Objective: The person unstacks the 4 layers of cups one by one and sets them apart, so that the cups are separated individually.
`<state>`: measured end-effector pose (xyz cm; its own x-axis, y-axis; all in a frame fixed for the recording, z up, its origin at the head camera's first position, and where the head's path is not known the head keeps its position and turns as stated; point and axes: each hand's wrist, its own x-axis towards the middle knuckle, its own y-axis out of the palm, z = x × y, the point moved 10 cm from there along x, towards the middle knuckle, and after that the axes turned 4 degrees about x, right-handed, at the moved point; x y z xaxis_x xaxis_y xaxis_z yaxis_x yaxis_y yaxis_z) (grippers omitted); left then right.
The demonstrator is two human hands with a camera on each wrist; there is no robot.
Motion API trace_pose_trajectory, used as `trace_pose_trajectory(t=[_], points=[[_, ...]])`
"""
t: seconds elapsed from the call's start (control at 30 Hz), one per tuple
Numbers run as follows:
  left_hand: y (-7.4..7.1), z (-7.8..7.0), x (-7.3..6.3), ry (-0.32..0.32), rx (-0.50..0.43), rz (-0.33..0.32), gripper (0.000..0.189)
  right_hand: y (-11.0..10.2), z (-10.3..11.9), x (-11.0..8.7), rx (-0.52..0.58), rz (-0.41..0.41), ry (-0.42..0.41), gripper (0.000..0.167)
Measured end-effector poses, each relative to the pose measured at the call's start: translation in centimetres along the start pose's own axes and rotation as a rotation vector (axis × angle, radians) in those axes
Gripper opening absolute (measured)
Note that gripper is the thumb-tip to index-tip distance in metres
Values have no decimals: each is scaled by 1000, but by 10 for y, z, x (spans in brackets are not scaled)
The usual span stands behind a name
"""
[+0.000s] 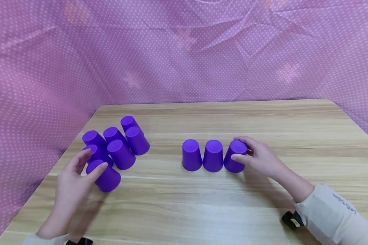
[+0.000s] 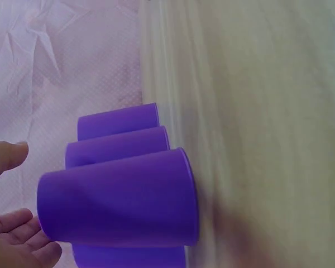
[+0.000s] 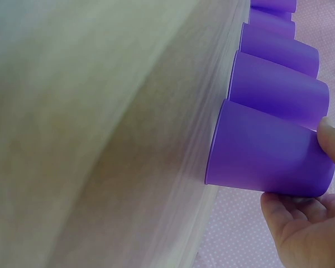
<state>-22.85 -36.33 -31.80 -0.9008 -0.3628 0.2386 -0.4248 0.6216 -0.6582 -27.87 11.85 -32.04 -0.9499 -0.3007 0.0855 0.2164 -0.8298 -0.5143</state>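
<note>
Three purple plastic cups stand upside down in a row right of the table's middle. At the row's right end, my right hand (image 1: 262, 158) holds the rightmost cup (image 1: 234, 160) near its raised base, thumb on the near side and fingers behind. The right wrist view shows that cup (image 3: 271, 153) standing on the table, beside the middle cup (image 3: 279, 92). My left hand (image 1: 75, 177) is at the nearest cup (image 1: 105, 178) of a cluster on the left. In the left wrist view, its thumb (image 2: 8, 158) is spread away from the cup (image 2: 117, 201) and its fingers are by the cup's base.
Several more upside-down purple cups (image 1: 121, 154) stand close together on the left. The wooden table (image 1: 178, 207) runs back to a pink dotted cloth (image 1: 184, 61), which hangs behind and along the sides. A black wrist device (image 1: 292, 220) sits below the right sleeve.
</note>
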Motion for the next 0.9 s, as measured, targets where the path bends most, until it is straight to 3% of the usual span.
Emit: trace_pose_trajectory(t=[0.1,0.2,0.37,0.5,0.7,0.9], points=[[-8,-37,-10,24,-2,-17,63,0,0,0,-3,-2,-2,54],[-15,-63,-16,77,34,-69,59,0,1,1,-7,-4,-11,54],[-24,-91,-20,155,82,-151,56,0,-1,1,-13,-4,0,54],[-22,-107,-23,206,-7,-172,53,1,-1,2,-12,-2,-3,55],[-3,-129,-21,225,-184,-79,50,-1,2,1,-16,-6,-12,54],[19,-154,-20,266,-238,16,48,-1,2,1,-26,-15,-20,53]])
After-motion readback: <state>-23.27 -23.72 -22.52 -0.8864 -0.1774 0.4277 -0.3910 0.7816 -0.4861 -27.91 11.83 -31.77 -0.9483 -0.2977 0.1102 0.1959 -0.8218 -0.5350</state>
